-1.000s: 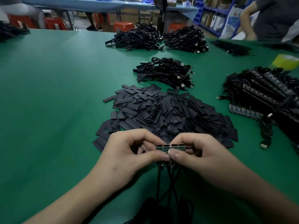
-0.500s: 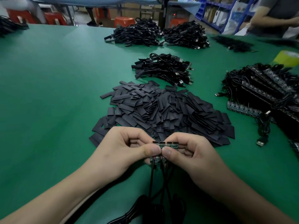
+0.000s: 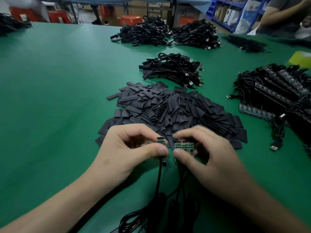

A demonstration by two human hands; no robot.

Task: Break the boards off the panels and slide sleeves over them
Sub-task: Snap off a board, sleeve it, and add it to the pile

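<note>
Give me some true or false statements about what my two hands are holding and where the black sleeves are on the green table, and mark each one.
1. The left hand pinches a single small green circuit board, apart from the green panel strip that the right hand holds. True.
2. The pile of flat black sleeves lies between the hands and the person. False: it lies on the green table just beyond the hands.
3. A sleeve covers the single board. False: its green face shows bare.
4. A thin black cable hangs from the single board toward the person. True.
</note>
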